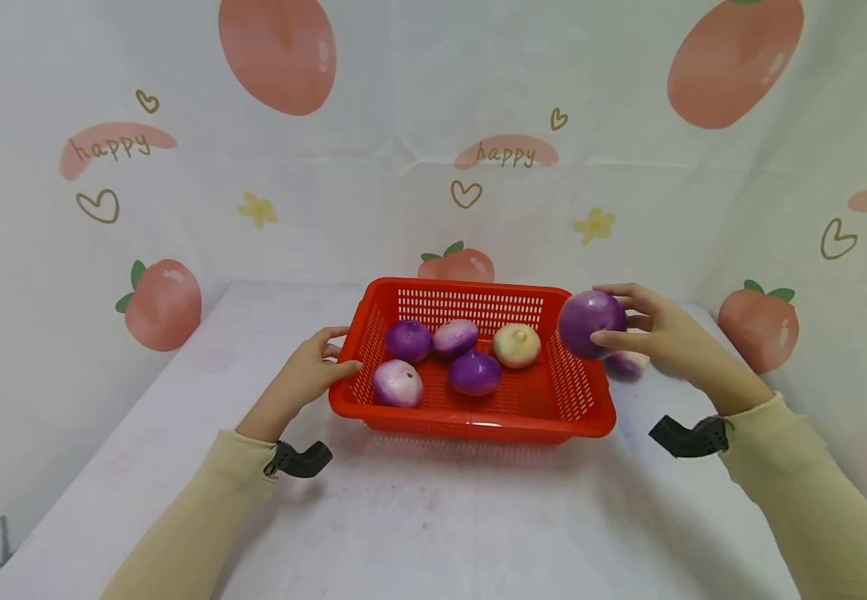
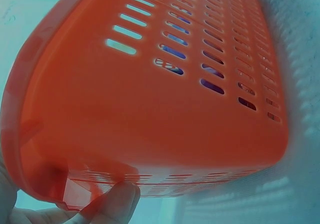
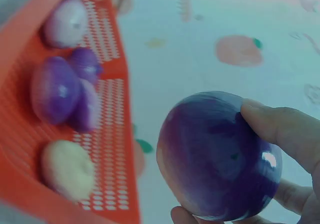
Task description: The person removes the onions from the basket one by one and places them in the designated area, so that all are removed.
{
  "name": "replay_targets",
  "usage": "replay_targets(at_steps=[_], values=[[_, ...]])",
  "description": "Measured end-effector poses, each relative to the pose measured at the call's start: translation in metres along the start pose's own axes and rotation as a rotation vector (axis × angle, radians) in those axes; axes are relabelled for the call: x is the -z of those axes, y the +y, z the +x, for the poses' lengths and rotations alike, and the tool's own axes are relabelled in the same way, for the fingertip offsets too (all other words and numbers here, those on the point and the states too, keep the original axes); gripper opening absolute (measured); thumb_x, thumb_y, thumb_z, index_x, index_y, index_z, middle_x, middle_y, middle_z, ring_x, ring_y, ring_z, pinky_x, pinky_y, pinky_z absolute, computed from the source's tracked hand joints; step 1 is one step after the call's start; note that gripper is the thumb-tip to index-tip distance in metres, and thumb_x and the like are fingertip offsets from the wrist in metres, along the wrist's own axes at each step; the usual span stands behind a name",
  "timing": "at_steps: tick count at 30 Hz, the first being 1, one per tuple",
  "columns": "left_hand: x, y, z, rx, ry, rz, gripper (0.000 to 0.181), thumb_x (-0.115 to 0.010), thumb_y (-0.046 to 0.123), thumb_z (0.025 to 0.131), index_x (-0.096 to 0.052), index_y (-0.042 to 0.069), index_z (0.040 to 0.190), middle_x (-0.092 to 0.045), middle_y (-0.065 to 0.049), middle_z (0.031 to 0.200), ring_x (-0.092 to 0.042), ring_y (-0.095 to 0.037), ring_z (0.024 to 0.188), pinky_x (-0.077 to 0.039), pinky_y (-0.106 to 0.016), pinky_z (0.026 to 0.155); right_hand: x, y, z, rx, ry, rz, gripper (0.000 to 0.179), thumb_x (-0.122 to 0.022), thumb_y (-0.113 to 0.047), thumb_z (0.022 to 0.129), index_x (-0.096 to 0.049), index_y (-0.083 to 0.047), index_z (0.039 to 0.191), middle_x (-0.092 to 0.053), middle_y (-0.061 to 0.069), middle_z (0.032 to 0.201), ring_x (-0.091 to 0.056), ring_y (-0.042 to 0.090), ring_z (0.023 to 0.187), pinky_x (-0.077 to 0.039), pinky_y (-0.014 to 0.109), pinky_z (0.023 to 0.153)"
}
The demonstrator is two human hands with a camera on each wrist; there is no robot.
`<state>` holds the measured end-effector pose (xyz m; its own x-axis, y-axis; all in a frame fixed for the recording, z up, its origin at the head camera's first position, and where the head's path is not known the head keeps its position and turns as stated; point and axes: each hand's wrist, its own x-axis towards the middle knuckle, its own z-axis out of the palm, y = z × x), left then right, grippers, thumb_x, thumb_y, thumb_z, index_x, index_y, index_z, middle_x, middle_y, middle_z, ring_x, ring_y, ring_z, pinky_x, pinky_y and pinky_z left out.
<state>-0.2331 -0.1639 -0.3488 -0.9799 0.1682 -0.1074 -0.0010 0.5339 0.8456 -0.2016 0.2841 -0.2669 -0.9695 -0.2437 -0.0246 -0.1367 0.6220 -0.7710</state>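
My left hand point(image 1: 306, 375) grips the left rim of a red plastic basket point(image 1: 471, 421). In the left wrist view, its fingers point(image 2: 120, 201) lie along the basket's slotted wall point(image 2: 150, 109). My right hand point(image 1: 662, 333) holds a purple onion point(image 1: 591, 323) between thumb and fingers, over the basket's right end. The right wrist view shows this round, glossy onion point(image 3: 220, 159) large, beside the basket point(image 3: 131, 149). Inside the basket lie several onions: purple ones point(image 1: 474, 373), purple-and-white ones point(image 1: 398, 384), and a cream-coloured one point(image 1: 517, 345).
Partly hidden below my right hand, another purple-and-white onion point(image 1: 627, 365) lies on the table to the right of the basket. The white-covered table point(image 1: 418, 525) runs back to a cloth backdrop point(image 1: 373, 217) printed with fruit, hearts and flowers.
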Motion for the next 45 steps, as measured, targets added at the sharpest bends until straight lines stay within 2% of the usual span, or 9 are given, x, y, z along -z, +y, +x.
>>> replay_targets(at_steps=[6,9,12,15,20,25,28,33,45], values=[[-0.001,-0.001,0.001,-0.005,0.000,-0.005,0.065,-0.063,0.019,0.092,-0.032,0.005,0.147,-0.059,-0.026,0.120,-0.068,-0.029,0.094,-0.058,-0.040,0.083,0.021,0.019,-0.017,-0.064,0.103,0.074,0.066,-0.062,-0.034,0.094,-0.029,-0.029,0.151,-0.035,0.008,0.145,-0.048,0.016,0.123,-0.035,0.063,0.103],[-0.001,-0.001,0.001,-0.009,-0.003,-0.002,0.065,-0.063,0.018,0.092,-0.032,0.004,0.147,-0.058,-0.027,0.120,-0.068,-0.029,0.094,-0.058,-0.040,0.083,0.028,0.034,-0.023,-0.045,0.162,0.057,0.064,-0.062,-0.030,0.095,-0.031,-0.031,0.151,-0.041,-0.003,0.135,-0.051,-0.004,0.107,-0.048,0.039,0.099],[-0.002,0.000,0.000,-0.001,0.002,-0.001,0.065,-0.063,0.018,0.092,-0.032,0.005,0.147,-0.059,-0.026,0.120,-0.068,-0.029,0.093,-0.058,-0.040,0.083,0.031,0.048,-0.027,-0.037,0.201,0.051,0.062,-0.061,-0.027,0.095,-0.032,-0.028,0.151,-0.042,-0.013,0.126,-0.050,-0.012,0.097,-0.050,0.014,0.081],[-0.002,0.000,0.000,0.000,0.002,0.002,0.065,-0.063,0.018,0.092,-0.032,0.004,0.147,-0.059,-0.026,0.120,-0.068,-0.028,0.093,-0.058,-0.040,0.083,0.032,0.063,-0.031,-0.039,0.224,0.059,0.061,-0.061,-0.027,0.095,-0.034,-0.025,0.150,-0.042,-0.019,0.119,-0.052,-0.013,0.094,-0.048,0.008,0.073],[-0.001,0.001,0.000,-0.002,0.005,0.009,0.065,-0.063,0.018,0.092,-0.032,0.004,0.147,-0.059,-0.026,0.119,-0.068,-0.028,0.092,-0.058,-0.040,0.083,0.028,0.087,-0.036,-0.044,0.228,0.105,0.056,-0.062,-0.023,0.095,-0.038,-0.025,0.146,-0.045,-0.020,0.113,-0.054,-0.011,0.091,-0.051,0.010,0.074],[-0.001,0.001,-0.001,-0.003,0.004,0.010,0.065,-0.063,0.019,0.092,-0.031,0.004,0.147,-0.059,-0.026,0.119,-0.068,-0.027,0.092,-0.058,-0.039,0.083,0.017,0.104,-0.037,-0.081,0.178,0.095,0.052,-0.060,-0.028,0.096,-0.038,-0.021,0.143,-0.044,0.008,0.130,-0.050,-0.002,0.097,-0.053,0.012,0.075],[-0.002,0.002,-0.002,-0.001,0.004,0.002,0.065,-0.063,0.020,0.092,-0.032,0.004,0.147,-0.059,-0.025,0.117,-0.068,-0.026,0.091,-0.058,-0.038,0.083,0.008,0.111,-0.037,-0.110,0.133,0.088,0.057,-0.059,-0.030,0.096,-0.033,-0.015,0.145,-0.036,0.027,0.138,-0.050,0.020,0.111,-0.055,0.017,0.076],[-0.002,0.002,-0.002,-0.008,0.005,0.002,0.065,-0.063,0.019,0.092,-0.033,0.004,0.147,-0.060,-0.025,0.116,-0.069,-0.025,0.089,-0.058,-0.038,0.082,-0.006,0.117,-0.032,-0.174,0.067,0.098,0.071,-0.060,-0.031,0.095,-0.022,-0.001,0.148,-0.031,0.038,0.138,-0.040,0.051,0.122,-0.058,0.032,0.081],[-0.001,0.001,-0.001,0.002,0.010,0.010,0.064,-0.062,0.018,0.092,-0.032,0.005,0.147,-0.060,-0.025,0.118,-0.068,-0.024,0.090,-0.058,-0.039,0.083,-0.022,0.130,-0.017,-0.203,-0.021,0.066,0.073,-0.060,-0.033,0.096,-0.023,0.005,0.147,-0.035,0.039,0.134,-0.046,0.050,0.120,-0.056,0.046,0.085]])
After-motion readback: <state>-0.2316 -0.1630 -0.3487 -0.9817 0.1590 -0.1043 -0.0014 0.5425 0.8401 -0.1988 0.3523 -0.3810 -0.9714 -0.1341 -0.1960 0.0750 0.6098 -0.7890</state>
